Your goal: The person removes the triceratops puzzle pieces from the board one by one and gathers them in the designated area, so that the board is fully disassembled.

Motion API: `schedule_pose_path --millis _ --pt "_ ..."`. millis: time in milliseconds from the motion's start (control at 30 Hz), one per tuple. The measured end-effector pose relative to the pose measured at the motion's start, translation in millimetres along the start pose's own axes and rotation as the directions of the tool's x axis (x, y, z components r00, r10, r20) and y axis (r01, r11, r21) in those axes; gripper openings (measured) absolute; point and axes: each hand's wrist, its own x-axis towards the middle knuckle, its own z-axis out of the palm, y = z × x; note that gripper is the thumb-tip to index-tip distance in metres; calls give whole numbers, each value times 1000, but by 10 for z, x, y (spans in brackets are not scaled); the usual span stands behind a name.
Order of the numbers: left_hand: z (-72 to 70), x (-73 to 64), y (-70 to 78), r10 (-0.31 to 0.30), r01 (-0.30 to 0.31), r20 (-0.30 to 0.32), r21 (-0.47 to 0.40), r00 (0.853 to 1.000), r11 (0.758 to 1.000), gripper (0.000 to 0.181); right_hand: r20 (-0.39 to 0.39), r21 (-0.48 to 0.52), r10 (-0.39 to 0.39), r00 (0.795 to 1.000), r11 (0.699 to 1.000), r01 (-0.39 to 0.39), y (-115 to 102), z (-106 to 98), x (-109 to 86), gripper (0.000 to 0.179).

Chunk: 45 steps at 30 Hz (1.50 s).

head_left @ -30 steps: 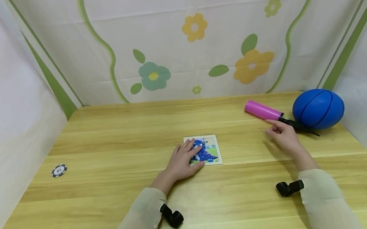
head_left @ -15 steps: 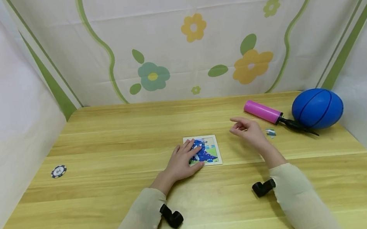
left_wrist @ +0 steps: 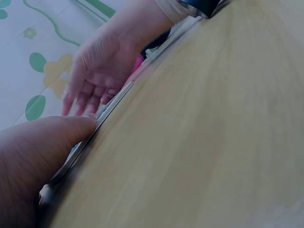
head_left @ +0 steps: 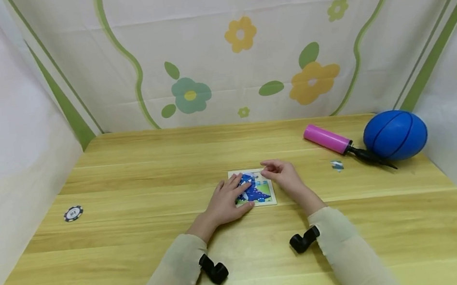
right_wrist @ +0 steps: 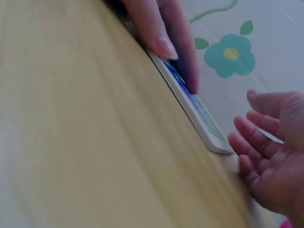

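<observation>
My left hand lies with spread fingers on a square, white-framed dinosaur jigsaw puzzle, covering its left side. In the right wrist view the left thumb rests by the near edge of the frame. The picture shows a blue dinosaur, with a pale patch at its upper right. My right hand is at that upper right corner, thumb and fingers bent close together. Whether a small piece sits between its fingertips is hidden. One loose jigsaw piece lies on the table to the right.
A pink hand pump with a black handle lies at the back right, against a blue ball. A poker chip is at the far left of the wooden table. A flowered white curtain hangs behind.
My right hand has moved left from beside the pump to the puzzle's upper right corner, uncovering the loose jigsaw piece. The left hand has stayed on the puzzle.
</observation>
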Motion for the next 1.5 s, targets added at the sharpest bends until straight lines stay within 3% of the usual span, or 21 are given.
schedule_pose_path --millis 167,333,633,867,967,1500 --pt "1 -10 23 3 -3 4 -6 1000 1000 58 -9 -4 17 1000 1000 -17 57 75 -37 28" --pt "-2 -12 19 6 -6 -4 1 1000 1000 58 13 -91 -22 1000 996 23 77 92 -48 25" --pt "2 1 -13 -3 3 -14 -9 1000 1000 60 37 -259 -84 996 962 91 123 125 -20 26" --pt "-60 -16 -111 -88 85 -53 -62 995 994 68 37 -268 -98 994 958 105 115 168 -18 29" --pt "-85 -27 -140 -119 116 -37 -70 992 991 71 33 -272 -87 996 958 93 118 173 -20 28" --pt "-108 -33 -114 -119 118 -7 -42 993 992 72 11 -292 -91 996 952 90 102 202 -16 21"
